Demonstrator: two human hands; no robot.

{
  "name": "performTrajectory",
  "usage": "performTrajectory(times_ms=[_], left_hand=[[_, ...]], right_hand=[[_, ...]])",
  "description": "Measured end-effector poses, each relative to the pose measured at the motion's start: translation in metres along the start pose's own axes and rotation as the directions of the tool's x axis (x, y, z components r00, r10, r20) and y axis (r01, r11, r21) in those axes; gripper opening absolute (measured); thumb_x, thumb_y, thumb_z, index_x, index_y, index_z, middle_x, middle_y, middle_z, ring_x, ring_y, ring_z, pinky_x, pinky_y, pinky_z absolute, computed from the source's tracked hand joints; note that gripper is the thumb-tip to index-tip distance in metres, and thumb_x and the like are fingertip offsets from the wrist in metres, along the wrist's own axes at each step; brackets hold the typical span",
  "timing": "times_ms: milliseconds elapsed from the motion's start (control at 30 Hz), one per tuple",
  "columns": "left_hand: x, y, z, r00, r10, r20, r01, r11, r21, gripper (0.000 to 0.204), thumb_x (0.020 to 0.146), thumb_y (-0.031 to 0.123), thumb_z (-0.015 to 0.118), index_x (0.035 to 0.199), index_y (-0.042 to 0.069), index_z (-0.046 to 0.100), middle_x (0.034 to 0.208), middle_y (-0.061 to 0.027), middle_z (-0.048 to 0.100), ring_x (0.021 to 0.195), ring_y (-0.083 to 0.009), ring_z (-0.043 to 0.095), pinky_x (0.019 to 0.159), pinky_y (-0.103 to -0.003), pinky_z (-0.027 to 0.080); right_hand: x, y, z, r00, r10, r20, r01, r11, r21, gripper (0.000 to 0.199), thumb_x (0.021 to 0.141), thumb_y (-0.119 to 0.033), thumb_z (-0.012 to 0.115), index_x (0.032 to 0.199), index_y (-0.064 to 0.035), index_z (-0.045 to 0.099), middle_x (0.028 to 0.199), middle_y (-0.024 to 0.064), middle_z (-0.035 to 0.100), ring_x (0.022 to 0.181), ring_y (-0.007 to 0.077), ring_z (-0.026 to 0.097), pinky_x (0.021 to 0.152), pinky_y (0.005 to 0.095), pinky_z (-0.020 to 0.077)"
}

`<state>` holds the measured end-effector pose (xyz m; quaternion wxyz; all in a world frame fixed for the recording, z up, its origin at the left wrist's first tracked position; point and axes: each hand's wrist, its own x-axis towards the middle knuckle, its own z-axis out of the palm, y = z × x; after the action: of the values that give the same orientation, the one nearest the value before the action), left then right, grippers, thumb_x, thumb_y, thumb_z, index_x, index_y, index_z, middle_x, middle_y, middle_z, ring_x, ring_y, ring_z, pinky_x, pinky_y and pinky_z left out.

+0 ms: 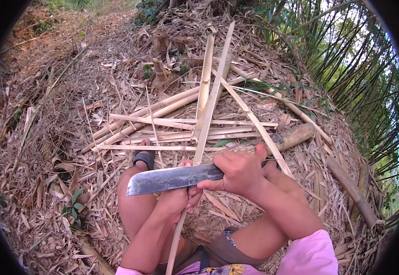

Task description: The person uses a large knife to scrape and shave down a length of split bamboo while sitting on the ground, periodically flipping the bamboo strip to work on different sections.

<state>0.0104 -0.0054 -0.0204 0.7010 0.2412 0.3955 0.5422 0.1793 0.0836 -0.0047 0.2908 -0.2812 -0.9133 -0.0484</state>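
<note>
**Knife (174,178) crosses bamboo strip (204,130) above the left hand (174,201)**

The left fingers are curled closed around the bamboo strip, below the blade; a few of their tips show past its far edge. The right hand (239,170) has its fingers closed on the knife's handle, which they mostly hide, with one digit stretched toward the left fingers. From the right fingers the blade reaches leftward over the strip and the left hand, its blunt tip out beyond them. Whether its edge bites into the strip cannot be told.

The strip runs away from the left fingers, broadening, and a narrow length comes back from them toward the body. Farther off, ahead of the left fingers, lie more pale bamboo strips (151,147) and two bamboo poles (162,110), crossing one another on the leaf-strewn ground (39,183). Just beyond the right fingers a thick log (298,136) stretches to the right, with a long split piece (254,117) slanting across it. A dark sandal (145,159) sits ahead and left of the left fingers.
</note>
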Motion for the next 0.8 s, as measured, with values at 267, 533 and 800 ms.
performTrajectory(times_ms=[267,533,800], left_hand=[[-0.004,0.006,0.009,0.999,0.000,-0.048,0.002,0.999,0.044,0.024,0.108,0.030,0.031,0.110,0.010,0.045,0.060,0.0016,0.038,0.038,-0.0075,0.031,0.035,-0.023,0.028],[-0.015,0.004,0.001,0.997,-0.071,-0.025,0.073,0.994,0.087,0.029,0.109,0.032,0.030,0.115,0.009,0.046,0.059,0.0010,0.037,0.037,-0.0072,0.030,0.033,-0.022,0.027],[-0.016,0.009,-0.002,0.999,-0.021,0.029,0.017,0.991,0.132,0.025,0.108,0.033,0.032,0.109,0.011,0.046,0.059,0.0001,0.037,0.037,-0.0072,0.029,0.033,-0.021,0.026]], right_hand=[[0.003,0.044,0.012,0.992,0.087,-0.093,-0.093,0.993,-0.066,0.064,0.077,-0.072,0.064,0.065,-0.0098,0.056,0.055,0.0064,0.057,0.044,0.0239,0.058,0.045,0.0363,0.0471],[0.021,0.080,0.001,0.955,0.287,-0.076,-0.288,0.957,-0.002,0.064,0.086,-0.065,0.059,0.064,-0.0048,0.053,0.059,0.0128,0.056,0.054,0.0328,0.059,0.050,0.0419,0.0470],[0.022,0.070,0.003,0.973,0.165,-0.163,-0.164,0.986,0.020,0.062,0.087,-0.065,0.058,0.067,-0.0061,0.054,0.062,0.0134,0.058,0.058,0.0323,0.061,0.053,0.0425,0.0472]])
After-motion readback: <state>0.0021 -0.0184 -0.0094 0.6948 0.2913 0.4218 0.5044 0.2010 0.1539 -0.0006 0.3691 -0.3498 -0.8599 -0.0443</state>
